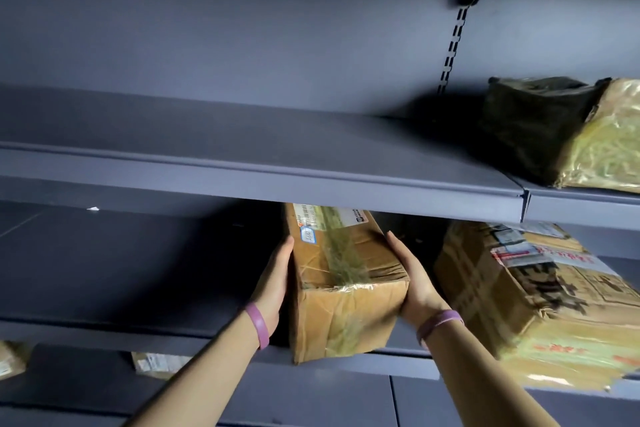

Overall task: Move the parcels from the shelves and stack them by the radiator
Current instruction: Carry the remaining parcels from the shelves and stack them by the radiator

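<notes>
At the far left, on the lowest shelf, a small parcel peeks in, and another small parcel lies near it. Both wait for their turn.

Next comes the left hand, with a purple band on its wrist. Its fingers are straight and press flat on the left side of a brown box. This taped box lies on the middle shelf, under the upper shelf. Its near end pokes out past the front edge. It is hard to tell if its bottom rests on the shelf or is just lifted.

The right hand presses on the right side of the box in the same way, fingers straight, so the box is squeezed between two flat hands. Nothing is curled around it.

Just right of that hand sits a bigger box with labels, tilted, close by but apart from the brown box. Up on the right, a shiny wrapped parcel rests on the upper shelf.

So the step in hand looks like taking the brown box off the shelf. The next move likely calls for a firm squeeze, so the box does not slip. It should come straight back, low enough to miss the upper shelf. It should also keep away from the bigger box. The radiator is not in view, so the person will need to turn and carry it there.
</notes>
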{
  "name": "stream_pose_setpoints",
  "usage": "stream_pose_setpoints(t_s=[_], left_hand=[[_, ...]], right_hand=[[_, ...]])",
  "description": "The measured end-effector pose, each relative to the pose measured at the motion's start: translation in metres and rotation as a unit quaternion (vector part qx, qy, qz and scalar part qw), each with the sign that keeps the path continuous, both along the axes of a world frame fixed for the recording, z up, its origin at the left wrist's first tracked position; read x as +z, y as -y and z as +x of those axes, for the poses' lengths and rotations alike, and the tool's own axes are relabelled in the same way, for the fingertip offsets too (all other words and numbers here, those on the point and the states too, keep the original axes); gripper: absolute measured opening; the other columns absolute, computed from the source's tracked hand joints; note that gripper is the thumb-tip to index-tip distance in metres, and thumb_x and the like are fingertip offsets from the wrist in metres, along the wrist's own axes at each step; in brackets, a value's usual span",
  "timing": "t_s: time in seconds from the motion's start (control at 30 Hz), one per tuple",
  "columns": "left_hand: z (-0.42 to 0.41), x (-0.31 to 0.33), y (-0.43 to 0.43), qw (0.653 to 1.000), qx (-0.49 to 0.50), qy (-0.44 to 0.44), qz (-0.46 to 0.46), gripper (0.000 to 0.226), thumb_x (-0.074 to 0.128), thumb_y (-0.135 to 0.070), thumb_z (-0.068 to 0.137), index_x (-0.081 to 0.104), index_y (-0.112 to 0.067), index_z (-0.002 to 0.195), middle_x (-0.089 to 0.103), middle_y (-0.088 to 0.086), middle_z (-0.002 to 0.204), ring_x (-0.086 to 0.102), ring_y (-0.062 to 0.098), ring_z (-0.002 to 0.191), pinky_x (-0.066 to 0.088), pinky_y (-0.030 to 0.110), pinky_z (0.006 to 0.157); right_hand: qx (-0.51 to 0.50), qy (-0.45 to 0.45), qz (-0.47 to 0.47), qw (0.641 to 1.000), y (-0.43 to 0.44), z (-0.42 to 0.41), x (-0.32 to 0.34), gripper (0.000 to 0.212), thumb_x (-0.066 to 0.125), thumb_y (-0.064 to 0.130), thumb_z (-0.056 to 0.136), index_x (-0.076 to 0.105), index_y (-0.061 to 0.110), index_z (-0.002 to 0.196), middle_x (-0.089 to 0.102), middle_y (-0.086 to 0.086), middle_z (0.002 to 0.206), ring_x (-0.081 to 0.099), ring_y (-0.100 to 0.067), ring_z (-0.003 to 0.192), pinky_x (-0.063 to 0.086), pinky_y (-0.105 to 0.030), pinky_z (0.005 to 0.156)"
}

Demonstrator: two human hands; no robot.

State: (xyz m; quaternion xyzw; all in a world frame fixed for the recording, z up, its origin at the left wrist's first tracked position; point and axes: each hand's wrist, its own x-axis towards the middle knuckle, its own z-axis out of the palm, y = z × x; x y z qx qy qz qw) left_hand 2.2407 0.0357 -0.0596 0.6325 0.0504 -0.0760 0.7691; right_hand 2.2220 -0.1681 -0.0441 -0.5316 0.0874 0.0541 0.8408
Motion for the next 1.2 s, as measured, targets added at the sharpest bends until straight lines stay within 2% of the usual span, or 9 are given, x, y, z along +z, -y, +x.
stream_pose_setpoints(t_s=[0.03,0.2,0.43,0.63,0.73,0.87,1.0,1.1,1.2], left_hand=[[-0.001,0.000,0.000,1.000,0.000,-0.001,-0.006,0.053,0.046,-0.064,0.090,0.061,-0.031,0.129,0.065,-0.009,0.126,0.059,0.011,0.116,0.042,0.029,0.099],[-0.024,0.003,-0.003,0.999,-0.027,0.016,-0.033,0.044,0.042,-0.056,0.095,0.067,-0.028,0.117,0.074,-0.006,0.109,0.071,0.006,0.093,0.048,0.022,0.073],[-0.090,-0.004,-0.019,0.997,-0.050,0.014,-0.052,0.057,0.046,-0.061,0.090,0.064,-0.022,0.127,0.070,0.006,0.120,0.064,0.026,0.114,0.043,0.047,0.107],[-0.180,-0.017,-0.031,0.999,-0.049,-0.024,0.005,0.060,0.050,-0.069,0.081,0.070,-0.024,0.117,0.074,0.005,0.108,0.066,0.026,0.108,0.047,0.047,0.103],[-0.230,-0.021,-0.038,0.997,-0.052,-0.033,0.036,0.055,0.052,-0.070,0.072,0.073,-0.032,0.106,0.075,-0.001,0.105,0.068,0.019,0.104,0.053,0.040,0.091],[-0.281,-0.018,-0.049,0.997,-0.063,-0.009,0.040,0.040,0.055,-0.046,0.070,0.070,-0.025,0.102,0.073,-0.007,0.082,0.066,0.008,0.074,0.050,0.024,0.056],[-0.319,-0.010,-0.052,0.995,-0.077,0.022,0.064,0.049,0.052,-0.018,0.064,0.063,-0.020,0.112,0.074,0.000,0.103,0.067,0.022,0.101,0.052,0.034,0.070],[-0.338,-0.005,-0.050,0.995,-0.071,0.043,0.049,0.050,0.049,-0.012,0.062,0.062,-0.018,0.110,0.073,0.003,0.110,0.065,0.026,0.104,0.051,0.037,0.072],[-0.345,0.001,-0.046,0.995,-0.081,0.049,0.040,0.050,0.048,-0.011,0.061,0.060,-0.017,0.109,0.072,0.004,0.112,0.065,0.025,0.105,0.052,0.036,0.072]], right_hand=[[-0.002,0.001,0.007,1.000,-0.001,-0.003,-0.001,0.053,0.056,0.053,0.091,0.073,0.009,0.112,0.071,-0.019,0.115,0.071,-0.030,0.100,0.058,-0.035,0.078],[-0.006,0.007,0.024,1.000,-0.011,-0.032,-0.004,0.052,0.052,0.053,0.092,0.076,0.010,0.108,0.072,-0.017,0.113,0.072,-0.028,0.099,0.058,-0.032,0.074],[-0.009,0.046,-0.003,0.999,-0.025,-0.106,-0.008,0.045,0.053,0.050,0.093,0.073,0.017,0.115,0.070,-0.015,0.120,0.068,-0.027,0.109,0.057,-0.032,0.081],[-0.038,0.063,-0.023,0.997,-0.031,-0.200,-0.026,0.049,0.060,0.047,0.090,0.064,0.015,0.127,0.065,-0.013,0.129,0.061,-0.031,0.121,0.044,-0.048,0.107],[-0.058,0.069,-0.028,0.996,-0.032,-0.253,-0.034,0.055,0.068,0.048,0.082,0.065,0.013,0.125,0.067,-0.011,0.127,0.062,-0.027,0.119,0.046,-0.047,0.104],[-0.061,0.080,-0.015,0.995,-0.028,-0.307,-0.037,0.038,0.061,0.021,0.087,0.062,0.003,0.121,0.067,-0.018,0.121,0.067,-0.025,0.106,0.055,-0.040,0.090],[-0.060,0.083,-0.045,0.994,-0.026,-0.340,-0.038,0.044,0.042,-0.014,0.081,0.056,-0.001,0.121,0.065,-0.023,0.122,0.061,-0.033,0.108,0.047,-0.050,0.099],[-0.078,0.086,-0.044,0.992,-0.030,-0.359,-0.038,0.049,0.038,-0.019,0.076,0.058,0.003,0.115,0.071,-0.014,0.113,0.064,-0.028,0.101,0.053,-0.039,0.083],[-0.088,0.088,-0.037,0.992,-0.028,-0.371,-0.037,0.050,0.038,-0.019,0.075,0.058,0.005,0.115,0.072,-0.012,0.112,0.065,-0.026,0.100,0.053,-0.036,0.079]])
